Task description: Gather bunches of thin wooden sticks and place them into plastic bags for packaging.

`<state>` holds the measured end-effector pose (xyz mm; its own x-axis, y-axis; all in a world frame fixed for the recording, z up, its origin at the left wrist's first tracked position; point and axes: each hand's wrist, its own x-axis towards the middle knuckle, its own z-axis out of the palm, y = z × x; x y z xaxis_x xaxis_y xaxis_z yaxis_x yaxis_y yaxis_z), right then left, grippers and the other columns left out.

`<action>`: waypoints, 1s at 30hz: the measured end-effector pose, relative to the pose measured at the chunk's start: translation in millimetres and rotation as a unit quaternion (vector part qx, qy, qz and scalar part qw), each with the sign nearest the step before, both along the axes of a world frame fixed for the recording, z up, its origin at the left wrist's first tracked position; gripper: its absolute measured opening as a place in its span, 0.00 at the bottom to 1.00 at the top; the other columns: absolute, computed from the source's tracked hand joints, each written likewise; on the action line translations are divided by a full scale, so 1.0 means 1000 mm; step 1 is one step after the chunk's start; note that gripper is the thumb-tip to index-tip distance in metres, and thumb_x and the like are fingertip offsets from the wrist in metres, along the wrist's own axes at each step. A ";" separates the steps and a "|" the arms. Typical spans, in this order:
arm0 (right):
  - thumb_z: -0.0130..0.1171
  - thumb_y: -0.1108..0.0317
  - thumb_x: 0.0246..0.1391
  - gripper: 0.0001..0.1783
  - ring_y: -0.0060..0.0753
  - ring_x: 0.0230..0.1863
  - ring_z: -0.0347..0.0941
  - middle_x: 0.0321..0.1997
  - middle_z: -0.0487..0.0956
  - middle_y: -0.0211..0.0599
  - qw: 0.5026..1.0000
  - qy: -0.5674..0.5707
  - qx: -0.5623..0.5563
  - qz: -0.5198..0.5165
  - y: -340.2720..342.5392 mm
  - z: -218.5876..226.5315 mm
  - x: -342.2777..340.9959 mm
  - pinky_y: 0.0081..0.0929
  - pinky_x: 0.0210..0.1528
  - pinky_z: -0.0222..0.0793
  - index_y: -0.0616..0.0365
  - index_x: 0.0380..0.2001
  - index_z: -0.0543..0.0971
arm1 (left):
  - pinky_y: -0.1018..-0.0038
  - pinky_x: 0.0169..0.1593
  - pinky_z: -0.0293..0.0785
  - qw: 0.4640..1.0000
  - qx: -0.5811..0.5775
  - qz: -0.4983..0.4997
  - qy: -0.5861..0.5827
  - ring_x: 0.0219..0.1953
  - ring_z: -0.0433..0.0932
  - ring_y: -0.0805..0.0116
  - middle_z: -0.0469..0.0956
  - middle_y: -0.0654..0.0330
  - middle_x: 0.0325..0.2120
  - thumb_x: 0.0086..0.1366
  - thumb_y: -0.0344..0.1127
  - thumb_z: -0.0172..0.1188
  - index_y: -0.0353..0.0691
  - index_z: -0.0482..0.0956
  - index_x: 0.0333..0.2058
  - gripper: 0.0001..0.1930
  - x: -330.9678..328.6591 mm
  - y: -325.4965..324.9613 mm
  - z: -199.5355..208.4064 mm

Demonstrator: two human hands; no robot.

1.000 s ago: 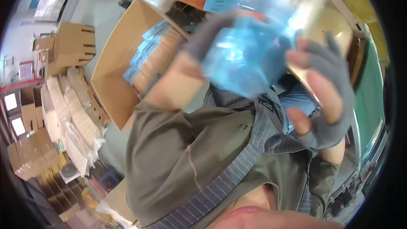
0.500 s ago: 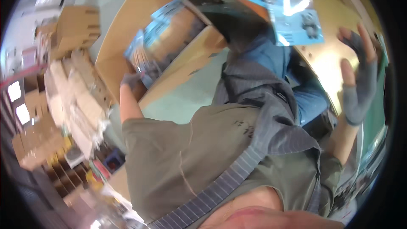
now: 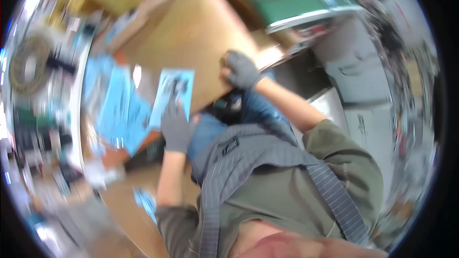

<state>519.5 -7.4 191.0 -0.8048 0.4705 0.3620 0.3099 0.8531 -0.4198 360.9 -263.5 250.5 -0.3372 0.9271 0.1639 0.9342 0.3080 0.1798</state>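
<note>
So we've got a pretty smeary frame here, everything swings and blurs, but the main bits read fine. Our left hand [image 3: 177,126], in a grey glove, is on a flat light-blue packet [image 3: 173,96] with dark print; the fingers lie over its near end, and our best read is that the grip is clamped on it, though the blur hides the thumb, so we can't see how it pinches. The packet's long axis runs from the hand away toward the far side, tilted a touch to the right, so the thing sits straight beyond the left palm and touches it. Our right hand [image 3: 240,70], also gloved in grey, is curled together into a loose fist further off and to the right, against the edge of a big brown cardboard panel [image 3: 201,33]. We can't tell whether it's holding that edge or just resting there. So the left hand is clearly the nearer one to the packet, with the right a little way off beside it. Left of the packet there's a spread of more light-blue packets [image 3: 117,107] lying on an orange desk [image 3: 143,144], just beside the one in hand. Further left it's clutter too blurred to name. Near the lower edge there's our olive shirt [image 3: 296,196] and grey striped apron straps [image 3: 330,196].
</note>
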 end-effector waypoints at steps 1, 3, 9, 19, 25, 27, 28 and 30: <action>0.54 0.58 0.50 0.24 0.56 0.53 0.65 0.50 0.71 0.54 1.000 0.018 -0.007 0.012 0.005 -0.004 0.004 0.46 0.55 0.61 0.61 0.47 0.70 | 0.55 0.59 0.61 0.996 -0.067 0.046 -0.049 0.58 0.63 0.43 0.63 0.39 0.56 0.50 0.47 0.68 0.29 0.63 0.55 0.39 0.002 -0.002 -0.025; 0.53 0.57 0.51 0.25 0.54 0.58 0.62 0.55 0.67 0.53 0.997 0.063 -0.011 0.033 0.006 -0.022 0.018 0.50 0.61 0.55 0.60 0.50 0.69 | 0.56 0.59 0.61 0.993 -0.104 0.047 -0.001 0.58 0.63 0.42 0.64 0.37 0.55 0.54 0.38 0.65 0.25 0.64 0.53 0.32 -0.007 -0.014 -0.047; 0.51 0.52 0.52 0.29 0.53 0.64 0.57 0.62 0.64 0.54 0.998 0.051 0.008 -0.047 -0.003 -0.012 0.030 0.50 0.67 0.47 0.60 0.53 0.69 | 0.62 0.41 0.72 0.993 0.041 -0.004 -0.110 0.36 0.76 0.50 0.77 0.46 0.32 0.59 0.32 0.57 0.31 0.75 0.32 0.09 -0.045 -0.023 -0.022; 0.53 0.53 0.51 0.28 0.58 0.61 0.59 0.59 0.65 0.55 0.990 0.123 0.046 -0.047 0.000 -0.046 0.009 0.51 0.64 0.52 0.60 0.51 0.70 | 0.60 0.32 0.64 0.986 0.056 0.102 -0.120 0.24 0.67 0.50 0.68 0.50 0.19 0.54 0.41 0.58 0.33 0.67 0.24 0.15 -0.096 0.033 -0.024; 0.53 0.62 0.47 0.17 0.55 0.46 0.68 0.45 0.74 0.48 0.954 0.241 -0.042 0.176 -0.043 0.033 -0.029 0.46 0.49 0.66 0.57 0.40 0.74 | 0.60 0.33 0.65 0.989 0.056 0.082 -0.113 0.26 0.68 0.50 0.68 0.50 0.21 0.51 0.36 0.55 0.35 0.65 0.25 0.11 -0.074 0.068 -0.011; 0.54 0.63 0.46 0.11 0.53 0.41 0.71 0.37 0.77 0.46 0.938 0.241 -0.023 0.248 -0.063 0.059 -0.053 0.43 0.45 0.69 0.54 0.34 0.76 | 0.59 0.34 0.65 0.989 0.059 0.065 -0.121 0.27 0.68 0.48 0.68 0.48 0.22 0.52 0.36 0.54 0.34 0.66 0.27 0.11 -0.051 0.068 0.002; 0.54 0.63 0.46 0.11 0.53 0.41 0.71 0.37 0.77 0.46 0.936 0.244 -0.024 0.251 -0.065 0.060 -0.067 0.43 0.45 0.69 0.54 0.34 0.76 | 0.59 0.35 0.65 0.980 0.090 0.090 -0.153 0.28 0.68 0.47 0.68 0.48 0.22 0.53 0.36 0.53 0.34 0.65 0.28 0.11 -0.043 0.067 0.008; 0.57 0.64 0.44 0.07 0.49 0.35 0.74 0.30 0.77 0.44 0.977 -0.128 -0.016 0.172 -0.070 0.066 -0.088 0.39 0.38 0.70 0.51 0.28 0.79 | 0.59 0.35 0.65 0.968 0.121 0.120 -0.182 0.28 0.68 0.46 0.67 0.48 0.23 0.54 0.36 0.52 0.35 0.64 0.29 0.10 -0.037 0.062 0.014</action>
